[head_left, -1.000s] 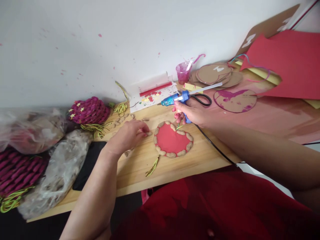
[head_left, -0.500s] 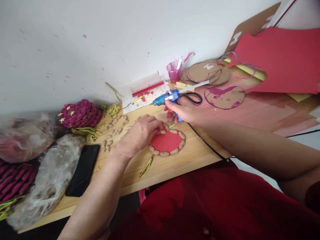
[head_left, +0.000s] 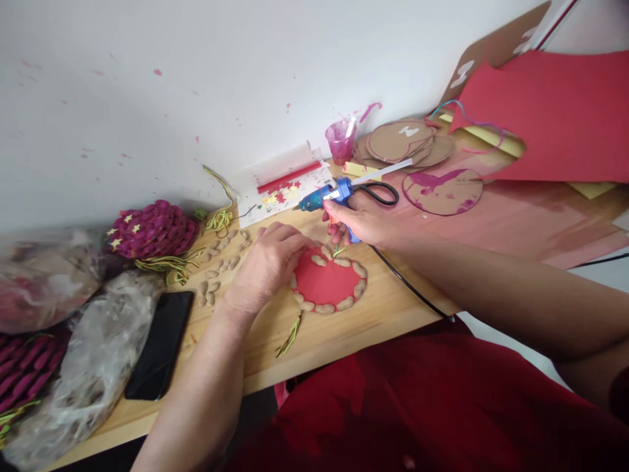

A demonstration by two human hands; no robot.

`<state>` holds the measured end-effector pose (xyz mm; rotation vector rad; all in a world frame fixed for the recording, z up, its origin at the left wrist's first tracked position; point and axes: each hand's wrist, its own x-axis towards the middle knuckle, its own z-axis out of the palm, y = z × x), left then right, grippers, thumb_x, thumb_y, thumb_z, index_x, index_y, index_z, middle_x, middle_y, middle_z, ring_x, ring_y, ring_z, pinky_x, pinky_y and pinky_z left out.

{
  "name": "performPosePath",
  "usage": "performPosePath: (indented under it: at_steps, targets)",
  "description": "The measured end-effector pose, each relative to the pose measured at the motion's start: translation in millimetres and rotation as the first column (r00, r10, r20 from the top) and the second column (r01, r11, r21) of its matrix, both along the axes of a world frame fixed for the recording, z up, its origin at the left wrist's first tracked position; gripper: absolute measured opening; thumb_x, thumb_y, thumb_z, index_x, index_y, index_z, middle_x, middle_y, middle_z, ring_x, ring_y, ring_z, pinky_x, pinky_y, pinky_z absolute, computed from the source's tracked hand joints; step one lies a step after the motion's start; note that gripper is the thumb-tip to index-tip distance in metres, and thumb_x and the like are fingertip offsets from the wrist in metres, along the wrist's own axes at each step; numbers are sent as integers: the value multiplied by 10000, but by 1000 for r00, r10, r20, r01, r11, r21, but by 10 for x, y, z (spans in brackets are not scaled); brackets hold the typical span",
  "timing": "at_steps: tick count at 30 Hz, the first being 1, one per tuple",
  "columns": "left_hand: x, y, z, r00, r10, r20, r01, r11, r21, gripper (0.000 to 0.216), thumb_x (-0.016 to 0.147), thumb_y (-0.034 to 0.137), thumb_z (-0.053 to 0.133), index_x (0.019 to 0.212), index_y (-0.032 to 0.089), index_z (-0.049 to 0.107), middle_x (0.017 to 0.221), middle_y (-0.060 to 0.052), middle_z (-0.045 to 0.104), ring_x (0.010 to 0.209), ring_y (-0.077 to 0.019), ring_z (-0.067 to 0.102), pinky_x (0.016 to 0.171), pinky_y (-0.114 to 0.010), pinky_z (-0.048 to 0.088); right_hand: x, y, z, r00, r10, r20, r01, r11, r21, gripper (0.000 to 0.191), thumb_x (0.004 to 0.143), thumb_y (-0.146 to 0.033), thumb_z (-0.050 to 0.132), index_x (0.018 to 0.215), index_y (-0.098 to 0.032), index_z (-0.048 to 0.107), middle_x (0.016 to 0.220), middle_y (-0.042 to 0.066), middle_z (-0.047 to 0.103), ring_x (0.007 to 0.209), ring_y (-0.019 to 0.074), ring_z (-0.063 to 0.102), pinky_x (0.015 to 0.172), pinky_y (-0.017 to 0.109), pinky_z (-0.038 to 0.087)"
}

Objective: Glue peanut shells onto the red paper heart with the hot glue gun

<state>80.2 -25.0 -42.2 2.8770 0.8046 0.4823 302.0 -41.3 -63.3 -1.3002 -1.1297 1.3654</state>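
Observation:
My right hand [head_left: 356,216] is wrapped round the handle of a blue hot glue gun [head_left: 319,196], its nozzle pointing left and a long white glue stick jutting from the back. Below it on the table lies a round red disc [head_left: 327,282] with peanuts [head_left: 324,308] set along its rim. One peanut [head_left: 319,260] lies inside that ring near the top. At the disc's upper left edge, my left hand [head_left: 275,255] has its fingers bent and together; the fingertips are partly hidden, so what they hold cannot be seen.
Loose peanuts [head_left: 210,288] lie left of my left hand, near a black phone [head_left: 160,344] and plastic bags [head_left: 93,360]. A purple peanut-covered ornament [head_left: 152,229] sits by the wall. Cardboard discs [head_left: 398,141] and a pink-stained cup [head_left: 340,141] stand behind. The black cord [head_left: 413,282] crosses the table's front edge.
My left hand has drawn slightly left and down, uncovering more of the disc's top edge and its peanuts. The glue gun stays almost in place in my right hand.

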Motion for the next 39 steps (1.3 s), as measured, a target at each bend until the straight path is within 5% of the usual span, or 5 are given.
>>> performPosePath:
  at_steps: [12,22,39]
  targets:
    - [15,-41,-105,999,-37,-39,33,995,-94,188,1012,217,534,1053,239,716,1044,-68,714,1012,-238,602,933,-423,442,18,13,-45,1000,15,22,-16,999,48,392,970,-539,613,835,-171,611,617,-1,649,462,96,651,356,157,466]
    - [-27,-20,-117,997,-68,-47,60,986,-156,298,974,184,562,1263,226,622,1299,-96,654,1190,-265,585,1009,-454,426,4,14,-77,1000,-25,-10,26,997,66,518,885,-687,627,839,-171,604,619,-1,647,464,102,639,343,167,447]
    - [-66,-267,45,879,364,-308,-340,931,131,231,905,422,699,872,212,610,794,-65,671,776,-266,635,727,-382,460,43,-18,-53,997,-66,30,61,990,131,569,879,-737,583,887,-171,644,702,20,674,503,106,670,339,157,429]
